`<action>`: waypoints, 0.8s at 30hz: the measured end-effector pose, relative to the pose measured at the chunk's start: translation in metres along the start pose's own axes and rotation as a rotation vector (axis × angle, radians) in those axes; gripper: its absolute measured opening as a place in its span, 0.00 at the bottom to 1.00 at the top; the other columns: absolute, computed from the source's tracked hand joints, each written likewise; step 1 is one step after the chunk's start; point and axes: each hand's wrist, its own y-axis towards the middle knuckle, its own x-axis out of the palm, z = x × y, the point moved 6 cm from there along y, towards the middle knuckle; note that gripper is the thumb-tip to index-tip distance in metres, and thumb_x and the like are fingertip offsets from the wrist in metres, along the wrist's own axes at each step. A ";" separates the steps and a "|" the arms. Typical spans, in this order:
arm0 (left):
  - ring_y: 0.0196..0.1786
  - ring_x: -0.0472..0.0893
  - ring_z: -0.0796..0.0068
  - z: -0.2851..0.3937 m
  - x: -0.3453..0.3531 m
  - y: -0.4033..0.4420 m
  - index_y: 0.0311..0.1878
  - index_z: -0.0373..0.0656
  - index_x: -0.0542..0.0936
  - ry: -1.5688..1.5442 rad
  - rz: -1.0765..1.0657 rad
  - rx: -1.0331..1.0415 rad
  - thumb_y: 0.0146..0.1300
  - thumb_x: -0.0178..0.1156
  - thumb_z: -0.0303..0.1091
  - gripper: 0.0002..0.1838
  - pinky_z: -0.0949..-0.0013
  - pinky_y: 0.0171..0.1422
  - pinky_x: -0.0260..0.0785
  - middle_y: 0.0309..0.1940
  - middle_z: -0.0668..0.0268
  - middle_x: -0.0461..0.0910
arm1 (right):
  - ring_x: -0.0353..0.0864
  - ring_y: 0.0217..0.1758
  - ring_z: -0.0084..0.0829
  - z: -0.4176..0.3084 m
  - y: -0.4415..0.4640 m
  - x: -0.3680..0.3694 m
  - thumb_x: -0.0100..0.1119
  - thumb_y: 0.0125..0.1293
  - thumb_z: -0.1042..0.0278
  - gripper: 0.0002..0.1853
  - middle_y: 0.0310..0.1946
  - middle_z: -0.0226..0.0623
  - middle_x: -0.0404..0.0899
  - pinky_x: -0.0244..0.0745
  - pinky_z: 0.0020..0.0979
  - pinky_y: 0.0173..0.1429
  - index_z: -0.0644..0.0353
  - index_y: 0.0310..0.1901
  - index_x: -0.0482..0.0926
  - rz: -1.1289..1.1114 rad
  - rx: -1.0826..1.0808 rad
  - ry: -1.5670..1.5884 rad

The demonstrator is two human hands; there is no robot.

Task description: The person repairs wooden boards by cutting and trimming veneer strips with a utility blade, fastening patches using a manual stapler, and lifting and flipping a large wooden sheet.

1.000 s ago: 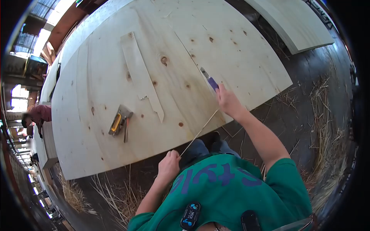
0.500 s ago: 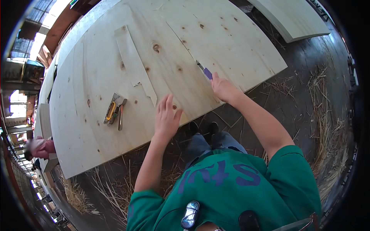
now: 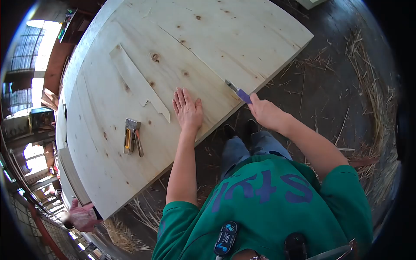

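Observation:
My right hand (image 3: pixel 269 113) is closed around the purple handle of a utility knife (image 3: pixel 244 96). Its metal tip lies over the plywood sheet (image 3: pixel 203 34), near the lower end of a thin dark line that runs across the wood. My left hand (image 3: pixel 188 110) rests flat on the sheet with fingers stretched, holding nothing. To its left lies a long thin veneer strip (image 3: pixel 138 80) with a jagged notch. Farther left are a metal staple gun (image 3: pixel 129 136) with yellow on it and a slim tool (image 3: pixel 138 141) with a reddish-brown handle.
Straw-like wood slivers (image 3: pixel 368 86) litter the dark floor (image 3: pixel 299 104) around the sheet. Part of another board (image 3: pixel 310 3) shows at the top right. At the lower left, another person in a pink top (image 3: pixel 83 216) is beside stacked sheets (image 3: pixel 71 173).
My right hand has drawn the knife toward the sheet's near edge. My left hand, raised with bent fingers before, now lies flat on the wood. The camera view has shifted and turned.

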 end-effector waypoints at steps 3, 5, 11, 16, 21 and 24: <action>0.82 0.40 0.50 0.024 -0.006 0.024 0.78 0.36 0.49 -0.101 0.008 -0.102 0.71 0.49 0.57 0.44 0.53 0.83 0.27 0.80 0.47 0.42 | 0.79 0.32 0.62 0.002 -0.031 -0.001 0.44 0.77 0.62 0.13 0.25 0.60 0.78 0.74 0.56 0.37 0.67 0.46 0.61 -0.007 0.029 0.025; 0.82 0.40 0.49 0.049 -0.007 0.057 0.78 0.36 0.49 -0.150 0.069 -0.059 0.71 0.51 0.56 0.44 0.52 0.83 0.28 0.80 0.47 0.42 | 0.79 0.31 0.62 0.008 -0.048 -0.001 0.46 0.76 0.62 0.13 0.24 0.59 0.78 0.74 0.55 0.35 0.64 0.46 0.60 0.009 0.031 0.030; 0.79 0.49 0.47 0.009 -0.086 0.019 0.73 0.37 0.61 -0.040 0.429 0.217 0.65 0.62 0.42 0.37 0.51 0.82 0.40 0.75 0.47 0.56 | 0.82 0.33 0.54 0.006 -0.065 -0.040 0.54 0.72 0.64 0.15 0.33 0.50 0.81 0.76 0.49 0.33 0.60 0.53 0.66 0.312 -0.168 -0.060; 0.76 0.56 0.42 -0.104 -0.090 -0.096 0.70 0.40 0.64 0.087 0.543 0.013 0.64 0.61 0.31 0.31 0.46 0.76 0.51 0.70 0.48 0.61 | 0.82 0.35 0.34 -0.104 0.040 -0.012 0.62 0.60 0.68 0.15 0.33 0.28 0.80 0.76 0.37 0.38 0.42 0.49 0.80 0.492 -0.979 -0.018; 0.73 0.60 0.43 -0.116 -0.057 -0.122 0.69 0.37 0.66 0.090 0.210 -0.021 0.67 0.53 0.36 0.28 0.46 0.76 0.50 0.68 0.47 0.63 | 0.82 0.31 0.33 -0.151 0.129 0.045 0.66 0.52 0.62 0.07 0.27 0.26 0.77 0.75 0.37 0.35 0.47 0.28 0.76 0.363 -1.025 -0.090; 0.72 0.61 0.44 -0.114 -0.059 -0.118 0.68 0.37 0.66 0.058 0.191 -0.074 0.67 0.52 0.39 0.28 0.47 0.76 0.51 0.69 0.47 0.63 | 0.81 0.27 0.34 -0.149 0.143 0.015 0.68 0.48 0.63 0.09 0.23 0.26 0.77 0.74 0.37 0.30 0.49 0.25 0.75 0.599 -0.875 0.081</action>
